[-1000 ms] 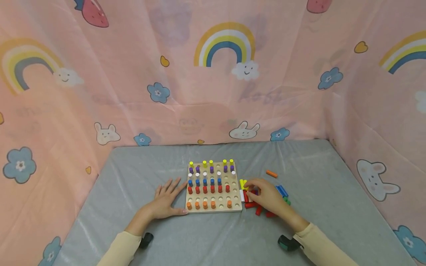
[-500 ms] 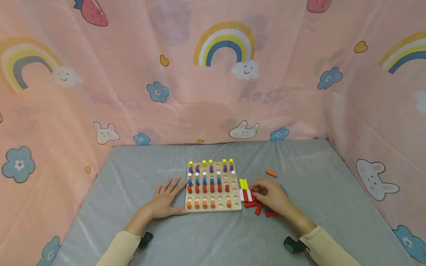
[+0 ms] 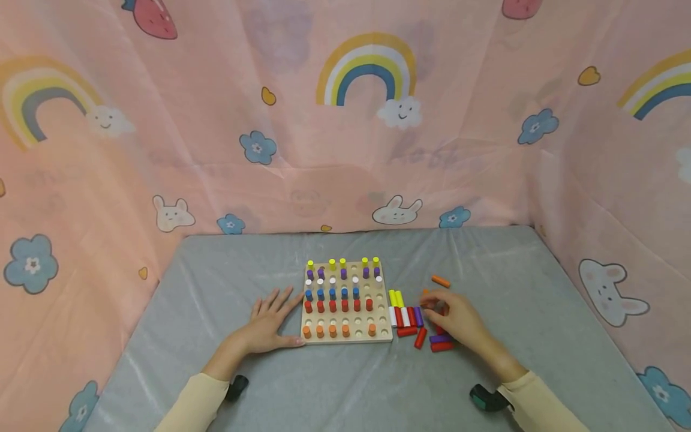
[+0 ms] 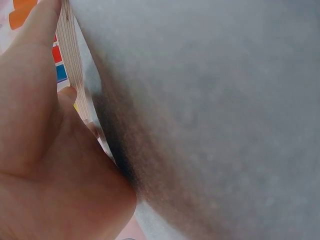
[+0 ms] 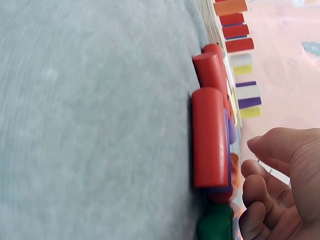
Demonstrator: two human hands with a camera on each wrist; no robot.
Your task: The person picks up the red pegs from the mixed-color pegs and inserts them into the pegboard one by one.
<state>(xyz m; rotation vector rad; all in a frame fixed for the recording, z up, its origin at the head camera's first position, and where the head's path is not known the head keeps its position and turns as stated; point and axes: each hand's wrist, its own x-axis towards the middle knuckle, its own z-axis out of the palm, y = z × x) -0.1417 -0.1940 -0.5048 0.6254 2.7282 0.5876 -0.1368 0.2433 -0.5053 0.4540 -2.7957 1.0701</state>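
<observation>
Two hands (image 3: 264,330) (image 3: 454,317) over grey cloth (image 3: 335,387) before pink drapes (image 3: 335,156): wide left, loose, seemingly empty right.

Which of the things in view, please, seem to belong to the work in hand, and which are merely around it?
Likely part of the work:
pale square wooden pegboard
upright coloured cylindrical pegs in its holes
loose coloured cylindrical pegs beside it

Apparently just surroundings:
pink printed fabric backdrop
grey cloth-covered table
black wrist-worn devices
</observation>
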